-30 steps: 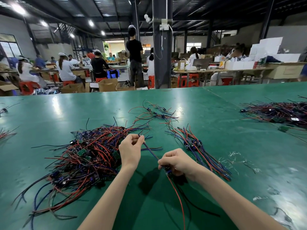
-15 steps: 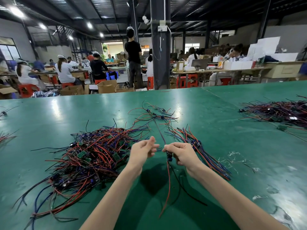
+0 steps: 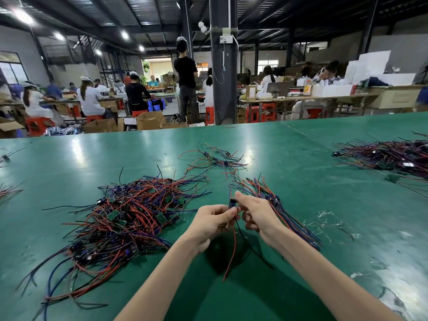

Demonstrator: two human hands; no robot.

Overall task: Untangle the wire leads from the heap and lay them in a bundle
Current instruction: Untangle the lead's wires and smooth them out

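The lead is held up off the table between both hands, pinched at its small dark module, and its red and black wires hang free below the grip, their tips trailing toward the person. It looks clear of the heap, which lies to the left of the grip, so the step in hand is probably straightening it before it joins the bundle, which lies just beyond the grip and to its right. To do this well, one hand should hold the module firmly while the other draws the wires straight. The lead should then go down with its module beside the others and its wires running the same way, so nothing crosses back into the heap. The left hand comes in from below left with its fingers curled and its fingertips pinching the lead at the module. The right hand meets it from the right, forefinger and thumb closed on the same spot and the other fingers folded. Both forearms reach forward over the table and converge at the grip.
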